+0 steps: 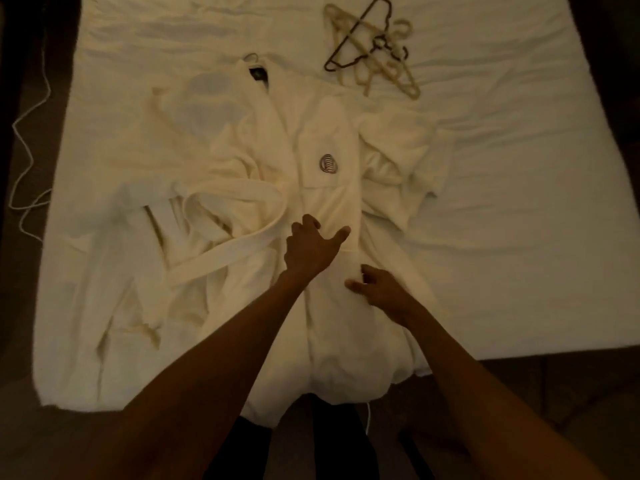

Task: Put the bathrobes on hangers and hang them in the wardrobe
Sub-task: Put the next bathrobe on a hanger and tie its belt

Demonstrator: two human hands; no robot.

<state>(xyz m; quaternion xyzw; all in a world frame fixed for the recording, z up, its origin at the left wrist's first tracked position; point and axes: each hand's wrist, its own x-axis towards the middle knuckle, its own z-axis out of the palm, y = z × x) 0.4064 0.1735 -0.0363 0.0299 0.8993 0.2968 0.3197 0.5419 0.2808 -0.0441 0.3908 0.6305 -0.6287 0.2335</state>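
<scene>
A white bathrobe lies spread on the bed, front up, with a round emblem on its chest pocket and a hanger hook showing at the collar. Its belt loops across the left side. My left hand rests on the robe's middle with fingers spread. My right hand lies just below it, with loosely bent fingers touching the fabric. A pile of spare hangers, one dark and several pale, sits at the far side of the bed.
The bed has a white sheet and dark floor around it. A white cable trails on the floor at the left. The robe's hem hangs over the near bed edge by my legs.
</scene>
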